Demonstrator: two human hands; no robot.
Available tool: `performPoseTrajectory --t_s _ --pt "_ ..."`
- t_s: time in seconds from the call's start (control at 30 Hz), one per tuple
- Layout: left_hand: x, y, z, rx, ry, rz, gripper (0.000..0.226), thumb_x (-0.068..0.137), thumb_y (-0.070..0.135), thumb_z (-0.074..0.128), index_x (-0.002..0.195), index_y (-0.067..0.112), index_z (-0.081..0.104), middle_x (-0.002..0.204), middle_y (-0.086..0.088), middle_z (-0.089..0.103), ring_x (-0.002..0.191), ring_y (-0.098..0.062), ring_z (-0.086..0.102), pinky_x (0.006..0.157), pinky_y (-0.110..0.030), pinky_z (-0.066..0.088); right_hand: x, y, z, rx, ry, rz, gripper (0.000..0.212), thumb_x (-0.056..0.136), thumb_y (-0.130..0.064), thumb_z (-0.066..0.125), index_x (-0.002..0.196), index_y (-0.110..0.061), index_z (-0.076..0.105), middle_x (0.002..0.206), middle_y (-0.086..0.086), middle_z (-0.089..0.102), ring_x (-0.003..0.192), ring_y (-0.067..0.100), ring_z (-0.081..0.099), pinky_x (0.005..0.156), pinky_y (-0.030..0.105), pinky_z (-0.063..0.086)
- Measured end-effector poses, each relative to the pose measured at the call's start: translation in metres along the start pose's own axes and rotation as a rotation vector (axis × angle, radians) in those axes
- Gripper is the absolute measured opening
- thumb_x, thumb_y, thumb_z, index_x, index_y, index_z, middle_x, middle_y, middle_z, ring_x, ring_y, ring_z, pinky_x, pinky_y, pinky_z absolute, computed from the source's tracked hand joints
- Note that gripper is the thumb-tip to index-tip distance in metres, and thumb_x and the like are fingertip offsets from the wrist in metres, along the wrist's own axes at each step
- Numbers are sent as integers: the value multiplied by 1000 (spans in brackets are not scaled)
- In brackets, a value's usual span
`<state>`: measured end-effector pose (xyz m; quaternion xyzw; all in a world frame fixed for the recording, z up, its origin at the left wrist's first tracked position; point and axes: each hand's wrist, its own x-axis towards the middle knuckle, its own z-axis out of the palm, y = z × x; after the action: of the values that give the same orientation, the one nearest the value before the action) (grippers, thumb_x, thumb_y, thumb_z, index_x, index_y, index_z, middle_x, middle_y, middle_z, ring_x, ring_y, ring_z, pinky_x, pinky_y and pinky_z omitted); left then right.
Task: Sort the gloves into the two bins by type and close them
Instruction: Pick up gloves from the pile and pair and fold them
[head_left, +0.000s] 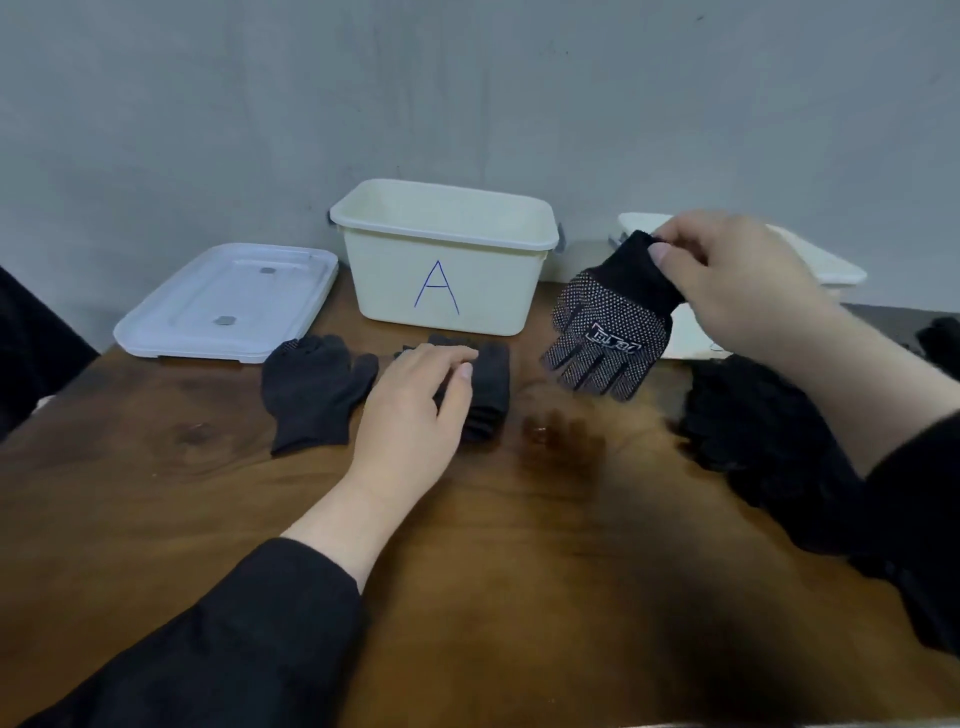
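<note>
While pinching the cuff of a dotted glove (609, 332), right hand (737, 286) raised above the table (467, 571), thumb and fingers curled on the knit edge. Glove hanging fingers-down and tilted toward the left, its tips just above the wood, white grip dots and a printed mark (too blurred to read) facing the camera. Left hand (415, 410) lying palm-down on a plain dark glove (485, 389) near the middle of the table, fingers loosely bent over it; whether gripping or merely resting on it, cannot tell. Just to the left, touching neither hand, a second plain dark glove (311, 395) flat on the wood, fingers pointing far. Beyond both, against the grey wall (467, 93), a cream bin (444, 254) marked with a blue letter A, uncovered. To its left, a white lid (228, 304) lying flat at the table's far left corner. Behind the right hand, a second white bin (810, 260), mostly hidden (only part of its rim showing). On the right side of the table, beneath the right forearm, a heap of black gloves (769, 431), too dark and blurred to count. Black sleeves (234, 639) on both arms.
</note>
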<state>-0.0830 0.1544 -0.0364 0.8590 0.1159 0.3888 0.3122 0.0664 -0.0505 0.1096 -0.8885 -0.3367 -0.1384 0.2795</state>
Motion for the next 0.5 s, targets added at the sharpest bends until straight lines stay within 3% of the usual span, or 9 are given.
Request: performPoseTrajectory --t_s 0.07,0.13,0.2,0.27,0.3,0.4,0.5 --pt "-1 -7 -12 29 15 8 25 103 21 50 119 18 68 109 9 67 103 -9 56 96 -30 47 -15 0 15 -1 78 -75 18 105 -24 49 102 -17 65 78 -4 61 73 22 49 65 33 33" --pt "-1 -14 -23 64 33 14 24 102 19 51 118 17 68 104 11 65 98 -6 56 89 -25 45 -41 6 40 -17 14 -137 18 106 -22 48 107 -20 66 93 -4 65 86 16 55 74 29 36" --pt "-3 -22 -34 102 34 15 22 101 17 52 116 16 69 101 11 65 93 -7 56 83 -23 44 -72 20 76 -166 -235 -203 22 105 -25 50 118 -23 67 117 -3 65 106 15 60 88 21 38" --pt "-4 -31 -45 157 1 20 20 100 16 53 112 16 69 97 9 64 90 -8 54 80 -21 41 -100 31 102 -234 -471 -130 38 105 -43 45 137 -28 59 146 -10 51 135 14 48 113 24 34" --pt "-5 -35 -50 194 -30 17 19 100 16 53 110 16 69 95 9 63 90 -8 53 79 -19 39 -110 32 107 -202 -484 -82 48 102 -51 41 142 -29 55 152 -13 44 142 12 41 118 28 30" --pt "-8 -47 -61 308 -133 -9 15 97 20 56 104 20 69 93 12 60 87 -3 48 77 -16 34 -111 24 109 -69 -264 -85 62 95 -58 33 143 -26 55 150 -13 48 142 8 40 118 28 29" --pt "-8 -52 -70 350 -110 -73 13 95 20 57 99 22 69 91 12 59 86 -6 49 81 -27 41 -107 14 118 -102 -351 -111 55 100 -54 37 147 -29 50 152 -17 45 144 3 35 118 17 13"
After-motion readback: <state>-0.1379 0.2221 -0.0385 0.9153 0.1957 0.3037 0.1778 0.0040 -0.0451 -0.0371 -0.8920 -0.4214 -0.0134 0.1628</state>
